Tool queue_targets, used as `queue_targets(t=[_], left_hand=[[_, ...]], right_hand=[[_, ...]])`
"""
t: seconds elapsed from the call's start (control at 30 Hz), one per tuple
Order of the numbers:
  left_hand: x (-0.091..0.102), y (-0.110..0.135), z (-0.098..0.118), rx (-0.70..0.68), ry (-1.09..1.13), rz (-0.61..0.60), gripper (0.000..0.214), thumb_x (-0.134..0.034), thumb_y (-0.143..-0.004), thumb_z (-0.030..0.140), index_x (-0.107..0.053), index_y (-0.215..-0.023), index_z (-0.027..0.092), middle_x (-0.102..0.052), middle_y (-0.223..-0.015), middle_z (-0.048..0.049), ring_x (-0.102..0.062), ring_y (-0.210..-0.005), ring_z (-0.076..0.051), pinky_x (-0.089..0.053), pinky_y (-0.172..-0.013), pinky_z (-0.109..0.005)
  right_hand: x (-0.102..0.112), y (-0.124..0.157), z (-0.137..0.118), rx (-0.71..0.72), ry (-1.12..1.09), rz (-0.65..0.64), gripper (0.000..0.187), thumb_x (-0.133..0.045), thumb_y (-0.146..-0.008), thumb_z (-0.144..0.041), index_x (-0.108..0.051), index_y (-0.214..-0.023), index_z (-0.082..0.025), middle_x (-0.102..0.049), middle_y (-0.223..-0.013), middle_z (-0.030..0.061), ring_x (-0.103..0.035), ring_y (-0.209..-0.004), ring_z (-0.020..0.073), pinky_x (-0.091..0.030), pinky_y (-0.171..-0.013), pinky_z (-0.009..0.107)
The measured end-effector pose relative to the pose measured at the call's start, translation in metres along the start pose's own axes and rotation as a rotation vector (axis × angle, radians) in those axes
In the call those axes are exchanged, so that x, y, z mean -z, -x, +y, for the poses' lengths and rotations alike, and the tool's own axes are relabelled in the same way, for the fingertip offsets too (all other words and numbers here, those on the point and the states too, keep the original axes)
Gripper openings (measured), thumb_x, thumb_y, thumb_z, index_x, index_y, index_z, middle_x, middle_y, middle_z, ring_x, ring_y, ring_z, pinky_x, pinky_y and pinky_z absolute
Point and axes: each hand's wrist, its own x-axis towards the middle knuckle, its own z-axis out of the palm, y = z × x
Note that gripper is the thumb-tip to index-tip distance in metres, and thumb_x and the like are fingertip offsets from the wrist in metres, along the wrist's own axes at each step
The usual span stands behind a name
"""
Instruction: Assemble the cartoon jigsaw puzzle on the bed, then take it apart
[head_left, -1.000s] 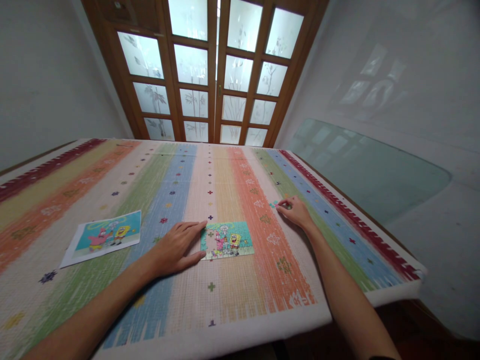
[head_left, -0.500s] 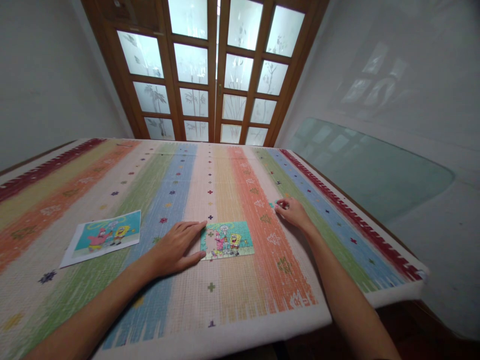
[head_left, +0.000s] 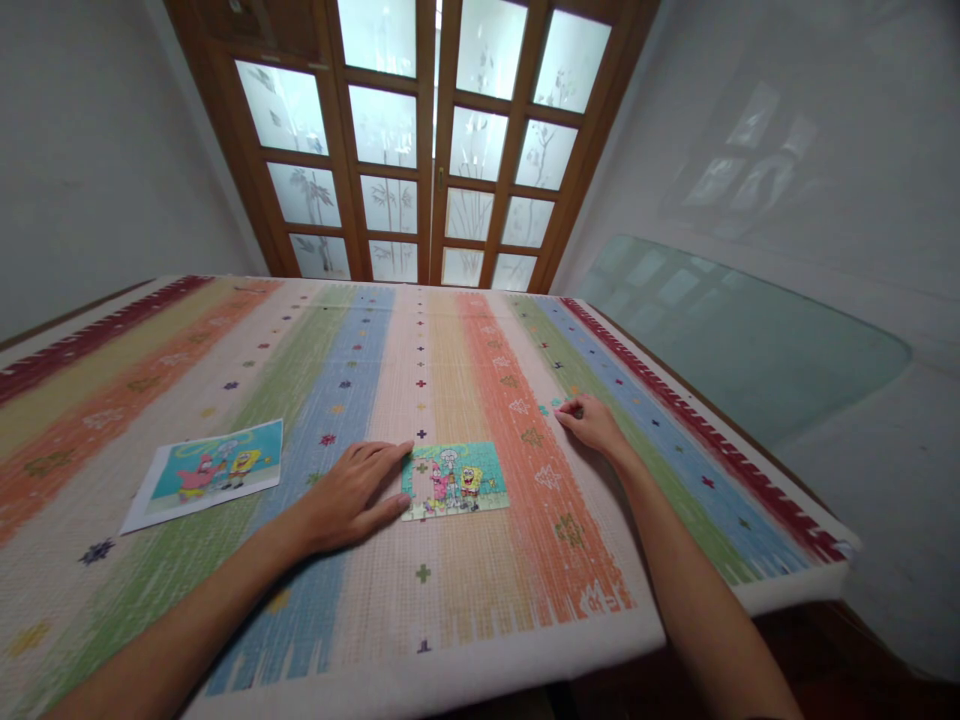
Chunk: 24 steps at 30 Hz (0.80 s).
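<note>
Across the near part of a table (head_left: pixel 465 580), a fabric cloth with white, orange, green and blue stripes (head_left: pixel 307 600) lies under everything.

To the left lies a rectangular white paper sheet printed with a cartoon scene (head_left: pixel 217 470), face up, probably for easy comparison. The bare left hand (head_left: pixel 352 498) has thumb and fingers spread, tips at the left edge of the puzzle, seemingly to steady it. The bare right hand (head_left: pixel 594 425) has a narrow grip, thumb close to forefinger as suits tiny parts; I cannot tell whether it holds one. Between the hands sits the rectangular teal cartoon jigsaw puzzle (head_left: pixel 465 480), cloth showing through a gap in its left part. Beside the right fingertips lie small teal jigsaw pieces (head_left: pixel 544 410).
</note>
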Motion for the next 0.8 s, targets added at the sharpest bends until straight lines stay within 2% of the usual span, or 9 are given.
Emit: queue_targets(t=[0.2,0.33,0.4,0.5,0.67,0.8], left_hand=[[-0.003,-0.001,-0.001,-0.052,0.003,0.044,0.046,-0.039,-0.109,0.039,-0.033,-0.15,0.019,-0.057,-0.139,-0.0156,-0.057,-0.123,-0.031,-0.044,-0.106,-0.049],[-0.004,-0.002,-0.002,-0.076,-0.011,0.093,0.042,-0.039,-0.109,0.035,-0.036,-0.148,0.019,-0.059,-0.135,-0.0156,-0.059,-0.12,-0.03,-0.046,-0.104,-0.049],[-0.004,-0.003,-0.001,-0.069,-0.011,0.132,0.038,-0.041,-0.108,0.032,-0.041,-0.144,0.018,-0.062,-0.128,-0.0149,-0.061,-0.115,-0.029,-0.049,-0.101,-0.047],[-0.003,-0.004,0.001,-0.042,0.004,0.195,0.029,-0.04,-0.107,0.023,-0.048,-0.135,0.017,-0.063,-0.115,-0.0123,-0.063,-0.105,-0.025,-0.054,-0.093,-0.04],[-0.002,-0.002,-0.002,-0.044,0.023,0.259,0.03,-0.039,-0.103,0.012,-0.051,-0.13,0.017,-0.064,-0.109,-0.0102,-0.066,-0.097,-0.021,-0.057,-0.085,-0.034],[-0.005,-0.001,-0.005,-0.074,0.033,0.3,0.032,-0.041,-0.103,0.012,-0.052,-0.133,0.018,-0.068,-0.112,-0.0101,-0.068,-0.098,-0.021,-0.059,-0.084,-0.034]], right_hand=[[0.0,0.0,-0.005,-0.021,-0.15,-0.035,0.018,-0.067,-0.073,-0.038,-0.061,-0.069,-0.021,-0.064,-0.066,0.0054,-0.058,-0.062,0.0194,-0.044,-0.061,0.032],[-0.001,0.005,-0.024,0.021,-0.325,-0.097,0.023,-0.063,-0.077,-0.042,-0.067,-0.085,-0.021,-0.068,-0.071,0.0049,-0.062,-0.065,0.019,-0.048,-0.062,0.031],[-0.002,0.01,-0.039,0.06,-0.451,-0.176,0.026,-0.064,-0.078,-0.042,-0.071,-0.092,-0.022,-0.071,-0.078,0.0061,-0.066,-0.071,0.021,-0.051,-0.067,0.033],[-0.007,0.021,-0.061,0.109,-0.536,-0.317,0.019,-0.066,-0.079,-0.037,-0.075,-0.088,-0.022,-0.076,-0.089,0.0086,-0.069,-0.083,0.023,-0.053,-0.077,0.036],[-0.028,0.044,-0.087,0.126,-0.607,-0.491,0.017,-0.068,-0.084,-0.033,-0.077,-0.091,-0.02,-0.076,-0.085,0.0081,-0.067,-0.074,0.0203,-0.053,-0.073,0.035],[-0.038,0.058,-0.099,0.243,-0.553,-0.577,0.015,-0.065,-0.089,-0.029,-0.078,-0.092,-0.02,-0.076,-0.09,0.0087,-0.068,-0.08,0.0204,-0.053,-0.075,0.036]])
